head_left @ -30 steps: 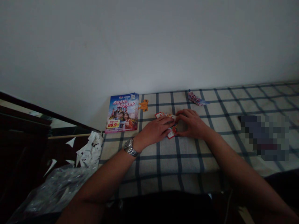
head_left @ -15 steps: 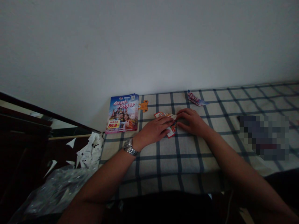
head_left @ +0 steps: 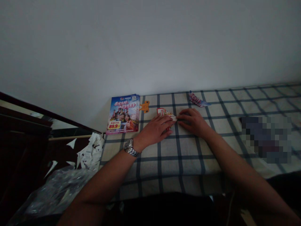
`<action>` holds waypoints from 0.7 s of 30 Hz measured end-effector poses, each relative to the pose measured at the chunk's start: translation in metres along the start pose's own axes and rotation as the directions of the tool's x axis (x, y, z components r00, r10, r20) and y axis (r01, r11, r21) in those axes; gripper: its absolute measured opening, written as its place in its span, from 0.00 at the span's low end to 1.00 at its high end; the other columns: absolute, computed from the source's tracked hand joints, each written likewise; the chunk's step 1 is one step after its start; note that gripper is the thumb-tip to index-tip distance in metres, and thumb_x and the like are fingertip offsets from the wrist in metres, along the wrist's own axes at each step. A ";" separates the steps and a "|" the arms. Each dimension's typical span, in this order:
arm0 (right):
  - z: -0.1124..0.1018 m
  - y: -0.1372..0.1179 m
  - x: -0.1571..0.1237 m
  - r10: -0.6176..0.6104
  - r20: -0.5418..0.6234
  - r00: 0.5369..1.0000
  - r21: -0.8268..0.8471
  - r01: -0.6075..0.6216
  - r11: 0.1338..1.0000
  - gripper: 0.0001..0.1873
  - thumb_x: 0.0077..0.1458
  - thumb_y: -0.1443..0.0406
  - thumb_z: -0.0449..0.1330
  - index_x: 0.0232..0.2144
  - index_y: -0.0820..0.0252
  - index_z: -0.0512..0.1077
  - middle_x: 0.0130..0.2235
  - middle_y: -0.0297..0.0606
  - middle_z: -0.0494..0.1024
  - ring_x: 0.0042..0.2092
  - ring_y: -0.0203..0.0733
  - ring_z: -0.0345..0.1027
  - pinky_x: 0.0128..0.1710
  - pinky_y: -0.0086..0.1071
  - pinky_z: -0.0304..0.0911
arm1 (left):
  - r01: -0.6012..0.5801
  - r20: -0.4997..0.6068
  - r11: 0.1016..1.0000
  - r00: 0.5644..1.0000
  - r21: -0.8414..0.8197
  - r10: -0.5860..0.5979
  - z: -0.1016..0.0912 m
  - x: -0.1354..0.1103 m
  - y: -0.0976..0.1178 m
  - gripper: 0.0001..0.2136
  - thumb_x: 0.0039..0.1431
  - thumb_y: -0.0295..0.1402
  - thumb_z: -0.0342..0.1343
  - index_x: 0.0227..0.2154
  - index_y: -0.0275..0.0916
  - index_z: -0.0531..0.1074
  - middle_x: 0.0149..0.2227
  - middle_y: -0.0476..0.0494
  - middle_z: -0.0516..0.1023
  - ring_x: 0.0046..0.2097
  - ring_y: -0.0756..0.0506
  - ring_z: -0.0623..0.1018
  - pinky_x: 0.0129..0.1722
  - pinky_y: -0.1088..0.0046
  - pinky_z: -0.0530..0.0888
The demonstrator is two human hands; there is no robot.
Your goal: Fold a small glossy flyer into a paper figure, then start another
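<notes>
A small folded paper (head_left: 160, 111), printed red, white and orange, lies on the checked cloth, mostly covered by my hand. My left hand (head_left: 158, 127) rests flat across it with the fingers stretched out and pressing it down. At the paper's pale right tip, the bent fingers and thumb of my right hand (head_left: 193, 122) are closed on it. A silver watch (head_left: 130, 147) circles my left wrist. Left of the hands is a stack of printed flyers (head_left: 123, 113), the top one blue and pink. The underside of the folded paper is hidden.
An orange bear-shaped piece (head_left: 144, 106) sits beside the flyers. Near the wall lies a folded strip of printed paper (head_left: 197, 99). A blurred-out dark object (head_left: 265, 139) is at right. Torn white paper scraps (head_left: 90, 153) and a clear plastic bag (head_left: 58, 191) are at lower left.
The folded paper has turned under my left hand, and its lower white corner no longer shows. My left fingers have shifted slightly; my right hand stays at the tip.
</notes>
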State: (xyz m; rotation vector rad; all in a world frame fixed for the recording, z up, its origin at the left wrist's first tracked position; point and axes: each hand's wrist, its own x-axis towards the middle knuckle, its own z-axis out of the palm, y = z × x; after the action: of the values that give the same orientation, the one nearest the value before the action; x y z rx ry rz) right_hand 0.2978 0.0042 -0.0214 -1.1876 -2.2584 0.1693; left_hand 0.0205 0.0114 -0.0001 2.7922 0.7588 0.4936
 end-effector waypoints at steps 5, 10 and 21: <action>-0.001 -0.001 0.000 -0.018 0.030 0.999 -0.014 0.019 1.000 0.12 0.66 0.59 0.62 0.49 0.51 0.81 0.53 0.45 0.77 0.55 0.55 0.70 0.57 0.53 0.66 | 0.046 -0.014 0.998 0.999 0.036 -0.046 -0.001 -0.001 0.000 0.20 0.75 0.41 0.50 0.64 0.42 0.68 0.66 0.41 0.70 0.72 0.39 0.63 0.75 0.48 0.52; -0.001 -0.006 0.000 -0.058 0.078 0.995 0.007 0.057 0.998 0.13 0.65 0.57 0.64 0.50 0.49 0.81 0.56 0.45 0.76 0.58 0.57 0.68 0.59 0.56 0.64 | 0.082 -0.028 0.995 0.996 0.060 -0.081 -0.001 -0.001 0.000 0.22 0.75 0.43 0.50 0.66 0.42 0.66 0.66 0.41 0.71 0.71 0.38 0.63 0.74 0.46 0.54; 0.000 -0.013 0.002 -0.063 0.050 0.997 0.055 0.060 0.997 0.11 0.66 0.58 0.62 0.47 0.49 0.81 0.54 0.43 0.78 0.56 0.55 0.69 0.59 0.54 0.66 | 0.065 -0.001 0.997 0.998 0.051 -0.065 -0.001 0.000 -0.001 0.21 0.75 0.44 0.50 0.64 0.42 0.68 0.65 0.41 0.71 0.67 0.37 0.67 0.69 0.51 0.65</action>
State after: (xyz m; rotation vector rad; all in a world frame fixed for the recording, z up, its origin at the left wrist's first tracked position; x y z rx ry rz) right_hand 0.2871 -0.0016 -0.0159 -1.0958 -2.3175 0.2377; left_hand 0.0192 0.0125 0.0005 2.8031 0.8712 0.4677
